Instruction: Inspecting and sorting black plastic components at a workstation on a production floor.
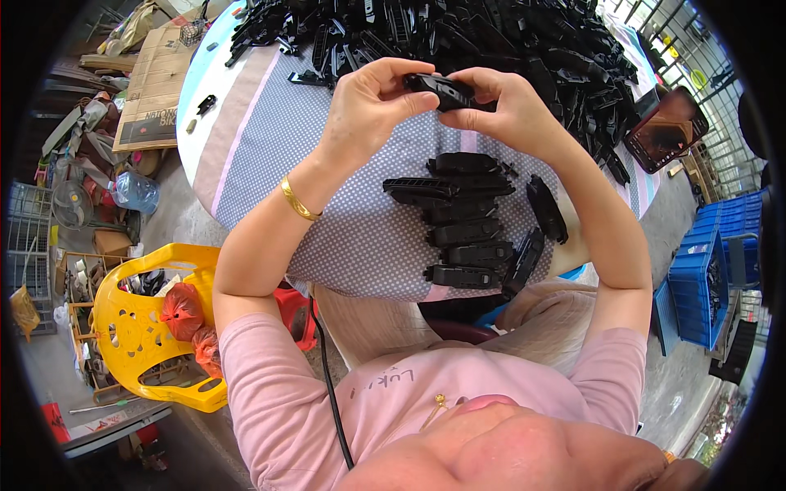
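Note:
Between both hands, above the middle of the table, I hold a black plastic part [442, 88], long and narrow with rounded edges. My left hand [372, 102] grips its left end between thumb and fingers. Its right end sits in the thumb and bent fingers of my right hand [499, 102]. Nearer to me on the cloth lies a rough column of similar black plastic parts [464, 231], laid crosswise. Two more, one of them a slanted black part [546, 210], lie to the right of that column.
A large heap of black plastic pieces [524, 49] covers the table's far side. A phone [667, 131] stands at the right edge. Dotted cloth [303, 123] covers the round table. A yellow plastic chair [123, 327] stands left, blue crates [700, 286] right. A black cable [325, 368] hangs before me.

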The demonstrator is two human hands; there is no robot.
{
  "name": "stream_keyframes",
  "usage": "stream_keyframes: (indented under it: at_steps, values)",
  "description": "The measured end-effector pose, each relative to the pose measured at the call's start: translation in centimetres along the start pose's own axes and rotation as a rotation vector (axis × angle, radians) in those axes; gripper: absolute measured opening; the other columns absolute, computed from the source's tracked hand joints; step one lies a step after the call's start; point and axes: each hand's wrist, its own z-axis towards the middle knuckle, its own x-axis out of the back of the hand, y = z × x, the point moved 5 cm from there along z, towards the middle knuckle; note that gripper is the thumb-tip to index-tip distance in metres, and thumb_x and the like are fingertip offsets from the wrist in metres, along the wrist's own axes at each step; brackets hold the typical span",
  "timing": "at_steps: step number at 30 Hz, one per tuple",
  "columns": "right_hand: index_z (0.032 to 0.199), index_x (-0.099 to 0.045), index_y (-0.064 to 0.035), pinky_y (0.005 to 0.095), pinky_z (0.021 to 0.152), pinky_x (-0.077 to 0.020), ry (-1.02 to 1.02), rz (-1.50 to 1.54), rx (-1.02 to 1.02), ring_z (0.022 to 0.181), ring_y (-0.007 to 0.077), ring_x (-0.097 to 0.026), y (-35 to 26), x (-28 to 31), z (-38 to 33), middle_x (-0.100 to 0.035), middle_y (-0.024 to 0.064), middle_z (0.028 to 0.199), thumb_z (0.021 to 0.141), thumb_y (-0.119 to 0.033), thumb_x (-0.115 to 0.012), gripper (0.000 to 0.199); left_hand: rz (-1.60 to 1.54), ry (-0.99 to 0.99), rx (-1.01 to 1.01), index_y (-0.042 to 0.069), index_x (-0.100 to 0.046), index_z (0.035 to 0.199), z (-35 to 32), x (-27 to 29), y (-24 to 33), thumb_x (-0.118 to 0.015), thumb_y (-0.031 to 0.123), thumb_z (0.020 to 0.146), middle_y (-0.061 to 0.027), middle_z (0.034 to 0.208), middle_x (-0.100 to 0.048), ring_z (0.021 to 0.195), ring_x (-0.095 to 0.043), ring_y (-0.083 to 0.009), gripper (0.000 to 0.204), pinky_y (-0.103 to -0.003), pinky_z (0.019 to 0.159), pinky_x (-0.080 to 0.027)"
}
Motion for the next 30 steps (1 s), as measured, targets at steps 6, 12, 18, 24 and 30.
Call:
stream_keyframes:
  at_steps: [6,12,18,24,30]
  values:
    - [0.092,-0.069,-0.0033,0.0259,0.057,-0.0471,0.030,-0.029,0.005,0.061,0.0168,-0.060,-0.8,0.1,-0.3,-0.066,0.0083,0.075,0.069,-0.035,-0.077,0.040,0.065,-0.034,-0.084,-0.001,-0.063,0.104,-0.1,-0.1,1.4,-0.071,0.002,0.076,-0.0061,0.088,-0.067,0.077,-0.063,-0.0084,0.030,-0.019,0.070,-0.052]
    - [0.095,-0.067,-0.0014,0.0254,0.060,-0.0448,-0.205,0.130,-0.216,0.066,0.0127,-0.057,0.1,-0.1,-0.4,-0.065,0.0060,0.077,0.071,-0.022,-0.076,0.033,-0.001,-0.222,0.033,0.001,-0.064,0.104,1.2,1.6,0.0,-0.071,0.012,0.079,-0.0077,0.098,-0.065,0.085,-0.062,-0.0099,0.028,-0.022,0.075,-0.052]
    - [0.101,-0.066,-0.0031,0.0317,0.072,-0.0460,-0.394,-0.163,0.194,0.080,0.0237,-0.058,-0.8,-2.8,-1.8,-0.060,0.0105,0.086,0.084,-0.025,-0.060,0.029,0.752,-0.053,-0.186,0.011,-0.065,0.107,2.8,4.4,-1.0,-0.066,0.005,0.076,-0.0057,0.093,-0.061,0.078,-0.057,-0.0167,0.031,-0.028,0.073,-0.050]
    - [0.081,-0.069,-0.0033,0.0338,0.063,-0.0458,-0.626,-0.110,-0.069,0.073,0.0220,-0.059,-0.6,-2.4,-1.3,-0.062,0.0086,0.078,0.085,-0.033,-0.060,0.031,1.203,-0.061,-0.533,0.013,-0.066,0.104,1.8,0.8,-1.2,-0.061,0.002,0.071,-0.0077,0.109,-0.053,0.101,-0.049,-0.0247,0.035,-0.034,0.086,-0.045]
    - [0.093,-0.065,-0.0060,0.0335,0.066,-0.0489,0.114,-0.598,0.237,0.075,0.0241,-0.060,0.9,-1.2,0.0,-0.060,0.0068,0.080,0.078,-0.030,-0.067,0.028,1.331,-0.096,-0.641,0.009,-0.067,0.097,2.0,-0.1,-1.6,-0.057,0.004,0.073,-0.0082,0.112,-0.052,0.107,-0.046,-0.0231,0.027,-0.035,0.090,-0.039]
